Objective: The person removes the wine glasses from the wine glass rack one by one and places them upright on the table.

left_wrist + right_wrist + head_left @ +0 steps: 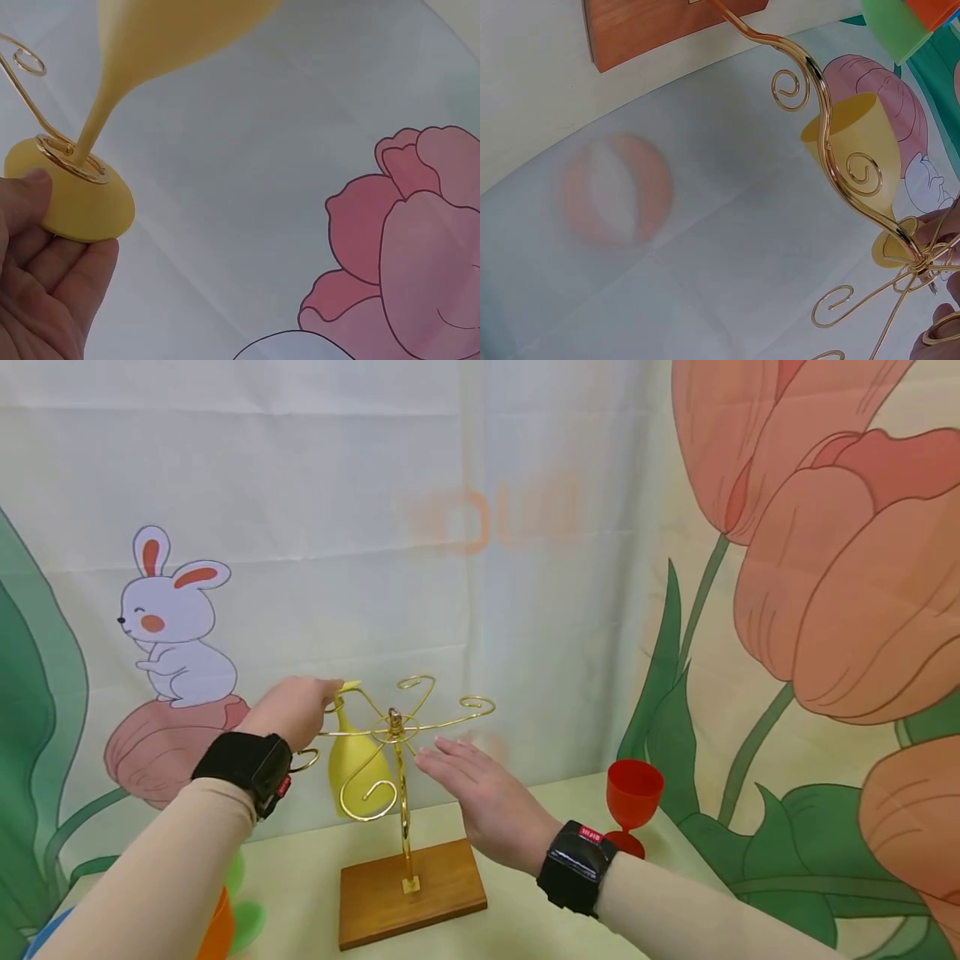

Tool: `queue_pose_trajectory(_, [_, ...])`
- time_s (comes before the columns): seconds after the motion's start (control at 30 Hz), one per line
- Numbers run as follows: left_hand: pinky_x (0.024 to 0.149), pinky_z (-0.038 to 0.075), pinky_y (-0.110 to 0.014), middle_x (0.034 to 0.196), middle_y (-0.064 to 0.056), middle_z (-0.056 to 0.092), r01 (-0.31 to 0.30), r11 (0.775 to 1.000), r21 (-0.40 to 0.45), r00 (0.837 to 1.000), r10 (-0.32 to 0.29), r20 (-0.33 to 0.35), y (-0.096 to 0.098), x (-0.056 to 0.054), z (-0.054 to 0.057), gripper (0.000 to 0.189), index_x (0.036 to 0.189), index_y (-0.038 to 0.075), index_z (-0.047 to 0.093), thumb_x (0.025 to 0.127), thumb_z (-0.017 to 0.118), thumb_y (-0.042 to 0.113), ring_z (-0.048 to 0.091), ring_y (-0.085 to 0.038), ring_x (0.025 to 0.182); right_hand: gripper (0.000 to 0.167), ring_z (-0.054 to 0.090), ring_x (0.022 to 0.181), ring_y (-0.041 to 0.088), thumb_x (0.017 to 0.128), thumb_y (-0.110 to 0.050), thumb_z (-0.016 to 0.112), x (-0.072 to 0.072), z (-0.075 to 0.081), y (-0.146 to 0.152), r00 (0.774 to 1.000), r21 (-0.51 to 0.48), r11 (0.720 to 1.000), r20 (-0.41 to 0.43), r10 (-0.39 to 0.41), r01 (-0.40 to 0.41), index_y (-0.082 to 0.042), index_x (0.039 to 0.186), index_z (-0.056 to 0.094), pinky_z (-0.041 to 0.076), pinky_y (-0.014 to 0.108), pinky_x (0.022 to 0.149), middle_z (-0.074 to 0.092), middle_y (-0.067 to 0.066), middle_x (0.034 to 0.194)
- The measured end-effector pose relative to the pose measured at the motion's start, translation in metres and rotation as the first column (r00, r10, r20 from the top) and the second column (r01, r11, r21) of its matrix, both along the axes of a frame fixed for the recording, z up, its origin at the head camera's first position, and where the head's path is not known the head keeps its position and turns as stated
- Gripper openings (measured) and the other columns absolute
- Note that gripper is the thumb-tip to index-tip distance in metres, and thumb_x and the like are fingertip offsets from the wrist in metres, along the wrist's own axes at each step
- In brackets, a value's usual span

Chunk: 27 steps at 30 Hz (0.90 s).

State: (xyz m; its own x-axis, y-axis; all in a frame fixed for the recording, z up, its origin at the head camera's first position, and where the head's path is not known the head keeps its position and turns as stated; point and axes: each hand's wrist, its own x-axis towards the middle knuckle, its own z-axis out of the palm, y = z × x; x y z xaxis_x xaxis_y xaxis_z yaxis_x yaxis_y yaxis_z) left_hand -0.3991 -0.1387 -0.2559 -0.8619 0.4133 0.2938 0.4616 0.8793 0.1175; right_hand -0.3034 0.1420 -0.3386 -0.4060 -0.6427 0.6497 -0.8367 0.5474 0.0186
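Note:
A yellow plastic goblet hangs upside down from one curled arm of a gold metal rack. My left hand pinches the goblet's round foot, thumb on one face and fingers beneath the other, as the left wrist view shows. There the gold loop rings the stem right against the foot. On the other side of the rack, my right hand holds nothing, its fingers straight and together, fingertips close to the hub where the arms meet. The rack's post rises from a wooden base.
A red goblet stands upright at the right of the table. At the lower left, an orange cup and green pieces show partly behind my left sleeve. Printed cloth surrounds the table's back and sides.

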Motion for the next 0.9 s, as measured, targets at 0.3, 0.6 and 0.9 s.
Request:
queue_pose_trajectory(0.3, [0.073,0.054,-0.045,0.095,-0.020,0.069,-0.003,0.999,0.042,0.998,0.006,-0.060,0.011,-0.003,-0.004,0.029,0.111,0.000,0.067,0.091,0.049,-0.011,0.063,-0.031,0.081,0.058,0.036,0.138,0.023,0.087,0.016,0.043,-0.001,-0.001,-0.001,1.000,0.004,1.000,-0.010,0.001,-0.001,-0.006,0.141,0.047,0.020,0.035,0.116,0.052,0.005,0.140])
queue_pose_trajectory(0.6, [0.075,0.050,-0.043,0.094,-0.016,0.066,0.066,0.997,0.042,0.996,-0.063,-0.061,0.007,0.018,0.000,0.028,0.123,0.007,0.061,0.099,0.048,0.001,0.059,-0.029,0.080,0.063,0.036,0.138,0.024,0.083,0.019,0.043,-0.001,0.000,-0.002,1.000,0.002,1.000,-0.029,0.000,0.000,-0.005,0.141,0.046,0.021,0.036,0.116,0.052,0.006,0.140])
queue_pose_trajectory(0.9, [0.079,0.054,-0.047,0.105,-0.008,0.067,0.077,0.994,0.073,0.995,-0.073,-0.062,-0.020,0.050,-0.002,0.025,0.118,0.019,0.057,0.101,0.047,0.005,0.064,-0.028,0.092,0.065,0.038,0.137,0.026,0.081,0.021,0.042,0.001,0.001,-0.005,0.999,-0.005,1.000,-0.042,0.011,-0.011,-0.004,0.140,0.047,0.020,0.036,0.116,0.053,0.009,0.138])
